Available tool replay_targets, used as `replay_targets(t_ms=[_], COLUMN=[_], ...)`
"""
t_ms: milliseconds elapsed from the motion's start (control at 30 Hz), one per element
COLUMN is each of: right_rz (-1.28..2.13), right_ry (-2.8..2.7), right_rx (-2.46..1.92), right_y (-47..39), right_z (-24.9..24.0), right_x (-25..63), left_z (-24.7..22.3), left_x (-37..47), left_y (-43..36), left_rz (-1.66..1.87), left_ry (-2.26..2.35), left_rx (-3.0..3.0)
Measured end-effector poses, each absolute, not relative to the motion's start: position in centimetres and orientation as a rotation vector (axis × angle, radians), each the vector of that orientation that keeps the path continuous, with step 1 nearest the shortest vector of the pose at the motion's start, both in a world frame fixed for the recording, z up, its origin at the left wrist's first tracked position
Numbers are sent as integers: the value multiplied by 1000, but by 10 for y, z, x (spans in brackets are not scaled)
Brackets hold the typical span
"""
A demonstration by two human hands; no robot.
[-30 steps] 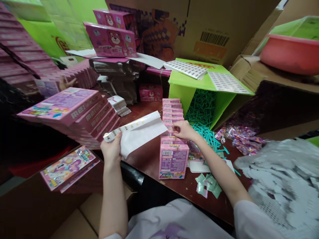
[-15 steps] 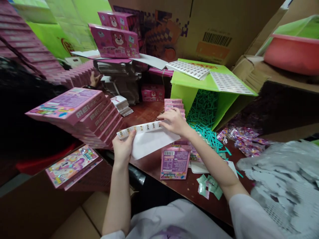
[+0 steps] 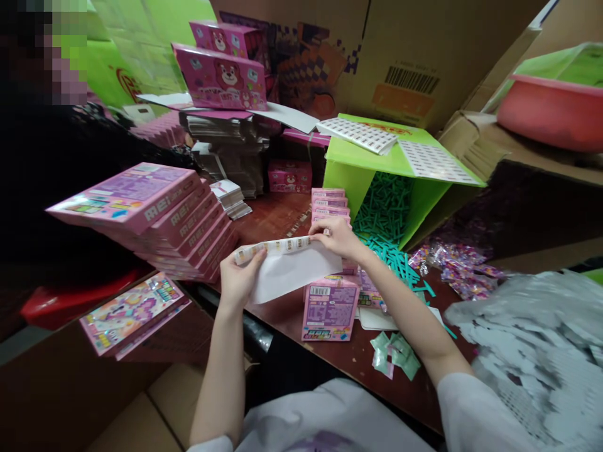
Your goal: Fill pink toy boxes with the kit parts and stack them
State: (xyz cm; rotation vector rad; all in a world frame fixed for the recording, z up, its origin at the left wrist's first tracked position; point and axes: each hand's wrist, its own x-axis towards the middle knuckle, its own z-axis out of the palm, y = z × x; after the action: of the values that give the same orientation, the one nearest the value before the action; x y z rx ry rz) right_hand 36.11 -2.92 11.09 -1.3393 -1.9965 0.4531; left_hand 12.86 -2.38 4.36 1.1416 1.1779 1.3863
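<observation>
1. So the surface [image 3: 276, 216] is reddish-brown, kinda glossy, with little scuffs.
2. Big brown carton [image 3: 424, 37] with a barcode basically walls off the back.
3. Lime-green stuff [image 3: 146, 44] back left, cardboard [image 3: 136, 417] down low.
4. Light's pretty dim, dark corners.

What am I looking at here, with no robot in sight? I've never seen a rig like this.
There is no robot: these are a person's bare hands, seen by one head-worn camera looking forward and down. The left hand holds a white sheet with printed marks along one edge. The right hand has its fingers at that edge; whether they grip it is too small to tell. On the reddish-brown table stand a row of pink boxes, loose teal pieces spilling beside a green box, and small pale-green packets.
</observation>
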Motion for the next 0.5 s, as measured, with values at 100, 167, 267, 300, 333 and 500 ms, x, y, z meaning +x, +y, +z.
replay_targets(t_ms=[100, 167, 267, 300, 333, 500], right_rz=[613, 648, 566, 506, 438, 225], right_ry=[-1964, -1977, -1961, -1956, -1958, -1710], right_rx=[-1372, -1360, -1295, -1261, -1222, -1136], right_y=[-32, -34, -37, -38, -38, -42], right_z=[115, 118, 118, 118, 119, 126], right_x=[367, 370, 369, 369, 368, 373], left_z=[44, 46, 49, 50, 51, 46], left_x=[123, 123, 128, 131, 133, 122], left_y=[-22, -23, -25, -25, -25, -14], left_rz=[1315, 1302, 1305, 1310, 1313, 1380], left_ry=[1153, 1163, 1213, 1240, 1262, 1270], left_rx=[1220, 1211, 1167, 1140, 1108, 884])
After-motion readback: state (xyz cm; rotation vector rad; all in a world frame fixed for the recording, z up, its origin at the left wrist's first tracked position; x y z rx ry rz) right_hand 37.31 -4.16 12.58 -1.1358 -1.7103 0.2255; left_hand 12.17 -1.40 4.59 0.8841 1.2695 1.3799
